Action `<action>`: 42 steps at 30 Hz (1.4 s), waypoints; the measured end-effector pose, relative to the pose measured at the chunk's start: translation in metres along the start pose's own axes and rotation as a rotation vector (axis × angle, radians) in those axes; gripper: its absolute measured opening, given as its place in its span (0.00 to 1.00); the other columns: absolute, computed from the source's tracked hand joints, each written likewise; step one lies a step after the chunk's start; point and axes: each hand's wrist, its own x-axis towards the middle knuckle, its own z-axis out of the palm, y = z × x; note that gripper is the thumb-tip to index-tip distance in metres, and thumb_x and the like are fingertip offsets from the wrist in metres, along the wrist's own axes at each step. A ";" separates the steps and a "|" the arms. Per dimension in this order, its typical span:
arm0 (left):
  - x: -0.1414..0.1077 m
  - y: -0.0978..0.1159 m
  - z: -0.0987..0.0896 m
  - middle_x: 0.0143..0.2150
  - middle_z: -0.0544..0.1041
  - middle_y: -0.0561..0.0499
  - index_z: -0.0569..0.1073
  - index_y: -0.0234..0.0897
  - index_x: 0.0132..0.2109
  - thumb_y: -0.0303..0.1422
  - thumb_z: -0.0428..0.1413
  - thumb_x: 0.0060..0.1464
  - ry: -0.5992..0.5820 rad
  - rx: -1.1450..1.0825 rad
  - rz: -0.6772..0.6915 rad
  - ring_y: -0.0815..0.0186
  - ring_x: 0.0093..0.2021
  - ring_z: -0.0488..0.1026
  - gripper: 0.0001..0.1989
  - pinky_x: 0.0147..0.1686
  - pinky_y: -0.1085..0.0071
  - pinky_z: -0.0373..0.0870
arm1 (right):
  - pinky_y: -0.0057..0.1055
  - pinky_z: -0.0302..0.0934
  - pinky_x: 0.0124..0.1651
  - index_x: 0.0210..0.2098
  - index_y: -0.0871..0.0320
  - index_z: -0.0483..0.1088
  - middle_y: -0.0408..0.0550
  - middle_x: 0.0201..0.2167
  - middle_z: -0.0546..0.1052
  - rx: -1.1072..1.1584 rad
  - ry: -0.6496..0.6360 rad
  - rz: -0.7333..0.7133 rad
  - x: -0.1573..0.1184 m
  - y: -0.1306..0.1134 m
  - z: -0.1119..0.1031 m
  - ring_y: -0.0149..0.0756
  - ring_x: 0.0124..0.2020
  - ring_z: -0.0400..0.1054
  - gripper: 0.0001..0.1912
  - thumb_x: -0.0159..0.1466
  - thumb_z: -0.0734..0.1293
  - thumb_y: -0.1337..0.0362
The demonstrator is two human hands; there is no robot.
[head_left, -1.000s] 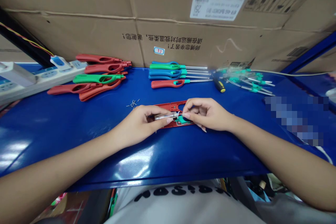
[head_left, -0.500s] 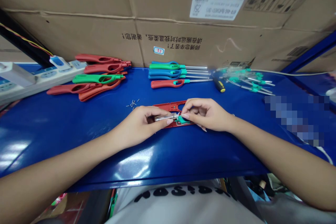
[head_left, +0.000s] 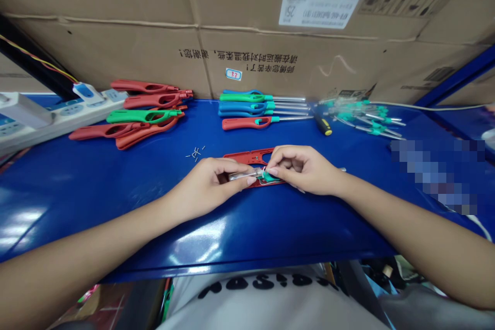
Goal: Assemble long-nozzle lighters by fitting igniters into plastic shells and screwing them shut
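Note:
My left hand pinches a clear lighter fuel tank between thumb and fingers. Close against its right end, my right hand is closed at the green trigger part; its fingertips hide what exactly they grip. Below and behind both hands lie red lighter casing halves on the blue table, partly covered by the fingers. A thin wire runs near the green part. The tip of a metal tube shows past my right wrist.
Several small screws lie left of the casing. Behind are red and green casings, assembled lighters, a screwdriver and metal tubes with green parts. A power strip stands at left, cardboard boxes behind.
The fuel tank has shifted slightly and meets the green part more closely. My right hand has moved a little; the metal tube tip shows more beyond its wrist.

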 end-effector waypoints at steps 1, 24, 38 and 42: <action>0.000 0.000 0.000 0.47 0.84 0.49 0.83 0.41 0.46 0.37 0.61 0.58 -0.007 -0.003 0.002 0.58 0.46 0.80 0.11 0.47 0.64 0.75 | 0.23 0.54 0.24 0.35 0.60 0.72 0.43 0.28 0.70 -0.005 0.002 -0.001 0.000 0.000 0.000 0.25 0.24 0.61 0.13 0.64 0.70 0.55; -0.003 0.001 0.002 0.46 0.84 0.50 0.83 0.41 0.48 0.36 0.59 0.62 -0.027 0.100 0.099 0.61 0.42 0.79 0.11 0.40 0.71 0.73 | 0.23 0.55 0.21 0.34 0.60 0.73 0.42 0.26 0.73 0.042 -0.005 0.084 0.000 -0.004 0.002 0.23 0.18 0.61 0.16 0.61 0.72 0.52; -0.004 -0.002 0.002 0.45 0.84 0.49 0.83 0.41 0.47 0.38 0.58 0.63 -0.010 0.164 0.116 0.60 0.43 0.79 0.12 0.41 0.70 0.72 | 0.23 0.49 0.18 0.31 0.60 0.70 0.36 0.16 0.68 0.089 0.013 0.119 -0.001 -0.008 0.004 0.22 0.14 0.57 0.17 0.59 0.74 0.52; -0.006 -0.005 0.005 0.43 0.84 0.48 0.83 0.40 0.46 0.40 0.57 0.63 0.022 0.228 0.120 0.61 0.41 0.77 0.13 0.36 0.71 0.70 | 0.22 0.48 0.17 0.32 0.60 0.71 0.36 0.16 0.69 0.081 0.033 0.119 -0.002 -0.008 0.006 0.22 0.14 0.57 0.16 0.60 0.74 0.53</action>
